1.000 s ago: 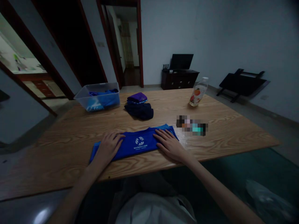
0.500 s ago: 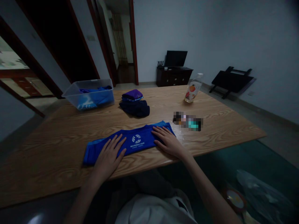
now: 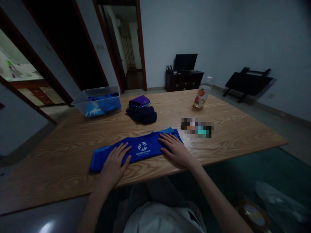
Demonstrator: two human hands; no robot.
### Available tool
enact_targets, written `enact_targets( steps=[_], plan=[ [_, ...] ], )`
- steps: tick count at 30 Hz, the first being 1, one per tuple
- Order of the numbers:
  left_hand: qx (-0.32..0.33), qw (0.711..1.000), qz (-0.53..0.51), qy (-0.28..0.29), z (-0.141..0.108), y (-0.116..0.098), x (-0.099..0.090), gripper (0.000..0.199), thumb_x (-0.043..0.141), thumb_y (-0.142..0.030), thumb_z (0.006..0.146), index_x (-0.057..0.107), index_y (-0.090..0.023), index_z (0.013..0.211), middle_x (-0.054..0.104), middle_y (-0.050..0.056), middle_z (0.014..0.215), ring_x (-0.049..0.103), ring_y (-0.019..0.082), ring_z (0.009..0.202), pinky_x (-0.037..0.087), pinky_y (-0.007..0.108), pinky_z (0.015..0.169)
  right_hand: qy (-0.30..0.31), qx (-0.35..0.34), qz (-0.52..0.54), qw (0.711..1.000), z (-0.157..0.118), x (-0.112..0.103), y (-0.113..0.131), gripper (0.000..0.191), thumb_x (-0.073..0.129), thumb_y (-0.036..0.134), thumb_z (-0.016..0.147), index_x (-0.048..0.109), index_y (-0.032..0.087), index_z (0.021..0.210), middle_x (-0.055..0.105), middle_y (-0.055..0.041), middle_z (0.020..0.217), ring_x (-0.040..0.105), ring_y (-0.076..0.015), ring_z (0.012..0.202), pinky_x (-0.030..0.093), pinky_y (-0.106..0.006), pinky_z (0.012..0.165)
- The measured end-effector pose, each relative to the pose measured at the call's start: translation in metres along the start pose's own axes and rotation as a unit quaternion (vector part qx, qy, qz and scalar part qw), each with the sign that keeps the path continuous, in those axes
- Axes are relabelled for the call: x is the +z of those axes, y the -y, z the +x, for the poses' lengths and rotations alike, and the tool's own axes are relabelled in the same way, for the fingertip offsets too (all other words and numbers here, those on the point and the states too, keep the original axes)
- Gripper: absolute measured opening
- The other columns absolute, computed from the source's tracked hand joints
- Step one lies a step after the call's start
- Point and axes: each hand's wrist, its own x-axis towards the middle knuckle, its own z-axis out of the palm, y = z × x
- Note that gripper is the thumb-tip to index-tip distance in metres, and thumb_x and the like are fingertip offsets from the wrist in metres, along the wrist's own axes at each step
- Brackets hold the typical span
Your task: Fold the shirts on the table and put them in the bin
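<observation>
A blue shirt (image 3: 143, 147), folded into a long flat strip with a white round logo and lettering facing up, lies along the near side of the wooden table. My left hand (image 3: 116, 163) rests flat on its left part, fingers spread. Toward the other end, my right hand (image 3: 174, 149) also lies flat with its fingers stretched out, palm down on the cloth. Neither hand grips the fabric. The cloth beneath both palms is hidden.
Behind the shirt, a small pile has a purple folded cloth (image 3: 139, 101) and a dark navy cloth (image 3: 142, 115). A clear plastic bin (image 3: 99, 100) holding blue clothes stands back left. A bottle (image 3: 203, 93) stands back right, with a pixelated item (image 3: 197, 127) nearer on the table (image 3: 233, 129).
The camera view has shifted slightly, so the room and table things sit a little further right. Both hands stay flat on the shirt, which looks unchanged.
</observation>
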Motion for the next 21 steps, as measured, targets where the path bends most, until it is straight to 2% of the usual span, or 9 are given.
enact_targets(
  steps=[8, 15, 21],
  plan=[
    [-0.026, 0.999, -0.026, -0.018, -0.0016, 0.0016, 0.0007, 0.046, 0.051, -0.05, 0.111, 0.063, -0.026, 0.148, 0.061, 0.01, 0.161, 0.053, 0.031, 0.153, 0.039, 0.059, 0.131, -0.011, -0.003, 0.007, 1.0, -0.0008, 0.0018, -0.0017, 0.053, 0.051, 0.044, 0.114, 0.052, 0.024, 0.163, 0.045, -0.0103, 0.173, 0.04, -0.0294, 0.162, 0.029, -0.058, 0.135],
    [-0.025, 0.999, -0.033, -0.024, -0.0021, 0.0023, 0.0008, 0.047, 0.053, -0.051, 0.109, 0.065, -0.026, 0.147, 0.061, 0.009, 0.161, 0.054, 0.032, 0.152, 0.04, 0.059, 0.13, -0.015, -0.005, 0.007, 1.0, -0.0013, 0.0036, -0.0036, 0.053, 0.052, 0.044, 0.113, 0.051, 0.028, 0.164, 0.046, -0.0086, 0.173, 0.041, -0.0294, 0.162, 0.03, -0.058, 0.135],
    [-0.029, 0.999, -0.033, -0.023, -0.0011, -0.0001, 0.0, 0.048, 0.055, -0.053, 0.108, 0.065, -0.026, 0.147, 0.062, 0.01, 0.16, 0.053, 0.032, 0.153, 0.039, 0.059, 0.131, -0.016, -0.009, -0.008, 1.0, -0.0013, 0.0051, -0.0041, 0.052, 0.051, 0.044, 0.114, 0.053, 0.025, 0.162, 0.047, -0.0103, 0.172, 0.042, -0.0293, 0.162, 0.032, -0.058, 0.135]
  ],
)
